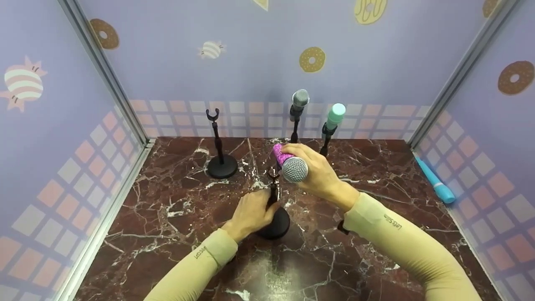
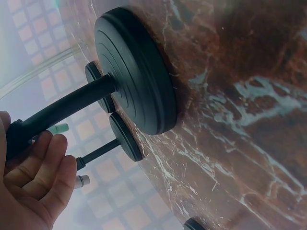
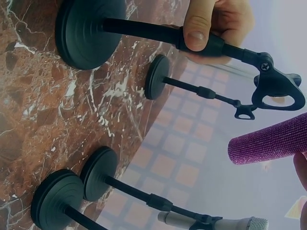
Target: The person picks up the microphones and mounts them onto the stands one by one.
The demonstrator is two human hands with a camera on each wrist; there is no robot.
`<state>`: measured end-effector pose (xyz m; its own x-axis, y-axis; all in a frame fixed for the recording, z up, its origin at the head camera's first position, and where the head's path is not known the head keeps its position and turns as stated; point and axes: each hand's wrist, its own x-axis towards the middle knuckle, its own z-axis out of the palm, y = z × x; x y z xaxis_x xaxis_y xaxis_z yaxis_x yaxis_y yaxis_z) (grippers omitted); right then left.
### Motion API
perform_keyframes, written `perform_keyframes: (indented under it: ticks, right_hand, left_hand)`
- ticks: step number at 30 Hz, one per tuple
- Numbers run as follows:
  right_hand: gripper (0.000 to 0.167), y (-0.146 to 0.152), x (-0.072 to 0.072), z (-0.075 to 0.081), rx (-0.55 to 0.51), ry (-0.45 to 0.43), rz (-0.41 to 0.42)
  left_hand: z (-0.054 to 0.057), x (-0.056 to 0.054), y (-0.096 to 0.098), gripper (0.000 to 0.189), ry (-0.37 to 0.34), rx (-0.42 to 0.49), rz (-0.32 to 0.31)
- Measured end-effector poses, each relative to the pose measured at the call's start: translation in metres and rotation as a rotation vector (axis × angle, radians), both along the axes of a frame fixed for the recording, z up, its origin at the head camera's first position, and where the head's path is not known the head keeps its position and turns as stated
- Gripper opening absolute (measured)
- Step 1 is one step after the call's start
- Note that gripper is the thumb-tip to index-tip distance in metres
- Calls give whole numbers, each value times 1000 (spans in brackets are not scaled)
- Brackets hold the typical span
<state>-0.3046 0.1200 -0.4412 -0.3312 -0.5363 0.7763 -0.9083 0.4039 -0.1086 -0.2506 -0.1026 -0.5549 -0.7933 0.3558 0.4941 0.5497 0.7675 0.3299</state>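
My left hand [image 1: 250, 212] grips the upright pole of a black microphone stand, whose round base [image 1: 279, 225] rests on the marble-patterned surface. In the right wrist view, the left thumb and fingers [image 3: 196, 40] wrap around the stand's collar, and its cradle [image 3: 278, 93] stands vacant. My right hand [image 1: 317, 173] holds a glittery purple microphone [image 1: 281, 154] with a silver mesh head [image 1: 295, 169], just above and to the right of that cradle. The microphone and cradle are apart. Only the edge of the right fingers [image 3: 301, 170] shows in the right wrist view.
Back left stands another black stand [image 1: 222, 166] with a vacant cradle. Behind my right hand, two stands carry a silver microphone [image 1: 300, 99] and a mint-green microphone [image 1: 335, 115]. A blue stick-like object [image 1: 434, 179] lies by the right wall. Patterned panels enclose the surface.
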Motion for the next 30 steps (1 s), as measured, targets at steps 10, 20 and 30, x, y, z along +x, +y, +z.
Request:
perform_keyframes:
  ticks: [10, 20, 30]
  right_hand:
    - [67, -2, 4, -2, 49, 49, -31]
    - [65, -1, -1, -3, 69, 48, 25]
    - [69, 0, -1, -6, 96, -2, 56]
  left_hand:
    - [-1, 3, 9, 26, -3, -23, -19]
    - [-3, 5, 15, 27, 18, -18, -31]
    - [13, 5, 17, 22, -14, 155, -85]
